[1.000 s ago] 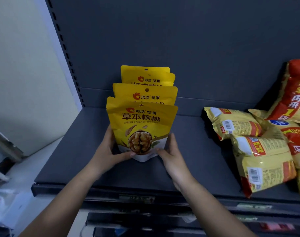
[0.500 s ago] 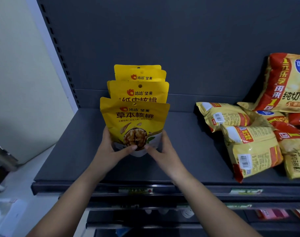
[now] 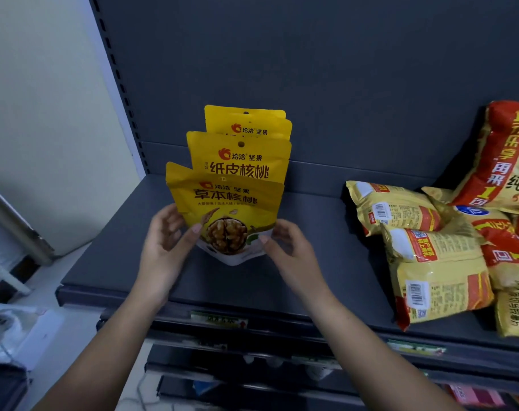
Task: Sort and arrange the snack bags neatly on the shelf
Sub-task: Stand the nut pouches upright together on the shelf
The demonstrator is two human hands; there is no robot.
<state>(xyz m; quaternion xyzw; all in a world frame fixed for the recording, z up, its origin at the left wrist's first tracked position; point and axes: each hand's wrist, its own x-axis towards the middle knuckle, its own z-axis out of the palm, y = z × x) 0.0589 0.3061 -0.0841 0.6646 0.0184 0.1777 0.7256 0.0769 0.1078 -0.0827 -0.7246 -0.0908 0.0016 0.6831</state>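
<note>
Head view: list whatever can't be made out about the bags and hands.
All from the head view:
Back yellow bags: only top strips show behind nearer ones; count unsure.
Red bag: cut by the right edge.
Left hand, right hand: gripping or just touching the front bag, unclear.
Shelf label: too blurred to read.
</note>
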